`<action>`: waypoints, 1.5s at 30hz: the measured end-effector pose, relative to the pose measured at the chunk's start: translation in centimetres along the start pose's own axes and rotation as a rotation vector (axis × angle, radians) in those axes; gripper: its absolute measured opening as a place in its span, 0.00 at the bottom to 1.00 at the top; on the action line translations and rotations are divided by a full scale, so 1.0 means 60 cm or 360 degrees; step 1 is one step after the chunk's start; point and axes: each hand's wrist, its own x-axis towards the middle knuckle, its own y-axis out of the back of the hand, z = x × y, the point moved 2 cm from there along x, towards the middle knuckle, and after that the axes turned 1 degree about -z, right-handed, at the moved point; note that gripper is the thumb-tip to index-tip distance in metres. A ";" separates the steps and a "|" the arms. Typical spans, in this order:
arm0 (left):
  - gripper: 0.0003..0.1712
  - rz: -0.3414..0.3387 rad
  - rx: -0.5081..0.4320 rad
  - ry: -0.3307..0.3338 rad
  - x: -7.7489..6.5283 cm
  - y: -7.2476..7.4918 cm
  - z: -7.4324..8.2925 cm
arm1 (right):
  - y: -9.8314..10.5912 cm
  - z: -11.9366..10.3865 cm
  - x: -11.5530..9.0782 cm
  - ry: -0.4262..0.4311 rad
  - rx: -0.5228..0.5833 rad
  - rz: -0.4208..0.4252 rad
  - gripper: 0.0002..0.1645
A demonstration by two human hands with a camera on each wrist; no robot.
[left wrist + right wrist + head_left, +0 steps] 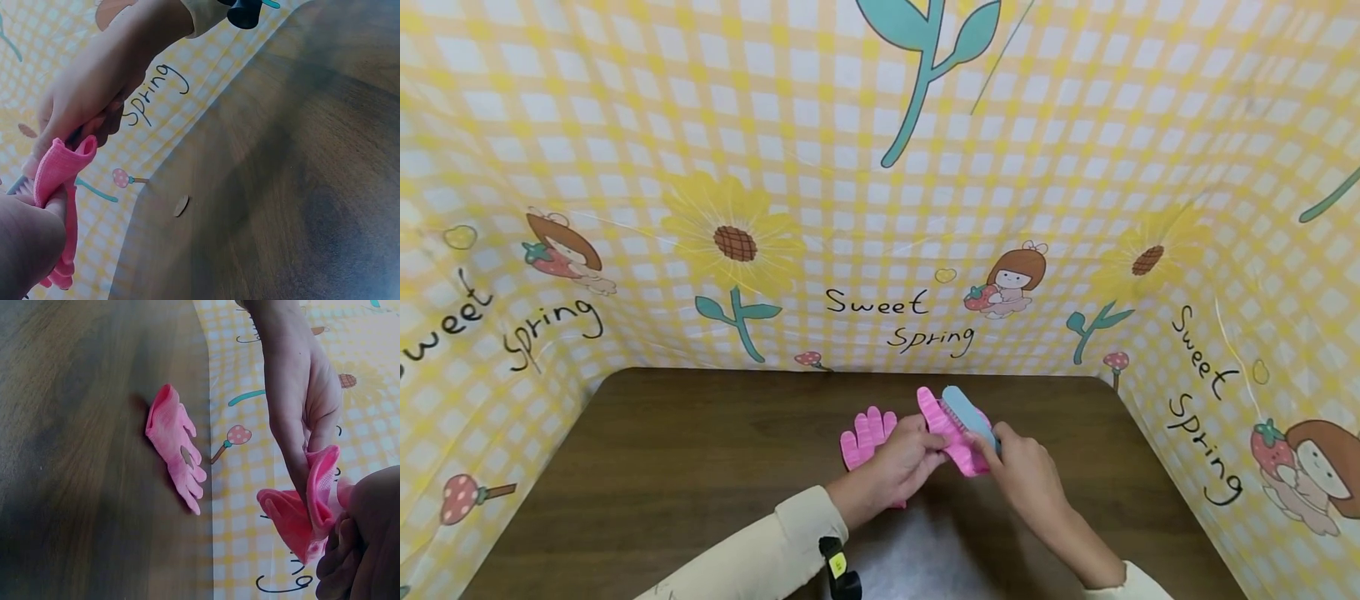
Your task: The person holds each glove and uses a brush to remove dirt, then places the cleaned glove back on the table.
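Above the table, my left hand pinches a pink knit glove near its middle in the head view. My right hand grips a light blue brush, its bristles against the glove's surface. In the left wrist view the cuff of the held glove gapes between the two hands. The right wrist view shows the held glove folded, and most of the brush is hidden there. A second pink glove lies on the table beyond my left hand, partly covered by it.
The dark wooden table has rounded far corners. A yellow checked cloth with flower and figure prints hangs behind it and along both sides. A black strap device sits by my left sleeve.
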 end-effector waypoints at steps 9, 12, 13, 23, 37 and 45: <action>0.27 0.0007 0.0001 -0.0026 0.001 -0.002 -0.003 | -0.003 0.010 0.008 -0.0003 -0.0014 0.0055 0.25; 0.27 0.0039 -0.0002 -0.0018 0.000 -0.003 -0.003 | -0.004 0.012 0.011 -0.0028 -0.0007 0.0043 0.26; 0.27 0.0042 0.0000 -0.0018 0.000 -0.003 -0.003 | -0.005 0.013 0.012 -0.0037 -0.0003 0.0037 0.27; 0.29 0.0027 -0.0027 0.0010 -0.001 -0.002 -0.006 | -0.006 0.023 0.017 -0.0079 -0.0016 0.0014 0.28; 0.28 0.0027 -0.0036 -0.0001 0.001 -0.002 -0.009 | -0.007 0.026 0.018 -0.0153 -0.0006 0.0000 0.29; 0.29 0.0032 -0.0040 0.0042 0.000 -0.003 -0.004 | -0.006 0.027 0.022 -0.0160 -0.0014 0.0006 0.30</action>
